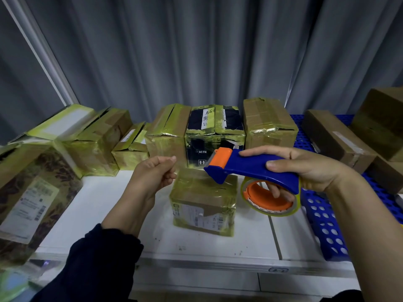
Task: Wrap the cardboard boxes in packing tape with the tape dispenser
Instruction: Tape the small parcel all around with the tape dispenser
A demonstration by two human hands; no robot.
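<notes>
Gripping the blue-and-orange tape dispenser point(250, 166) in the right hand point(309, 168), just above the small taped cardboard box point(202, 203) at mid-counter point(98, 203). Curling the left hand point(152, 173) closed beside it, thumb to forefinger, without visibly pinching tape. Behind, along the back edge, more wrapped boxes point(170, 131).

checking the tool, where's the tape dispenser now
Head view, right of centre: the tape dispenser is held in the right hand, just above and right of the small taped box.
</notes>
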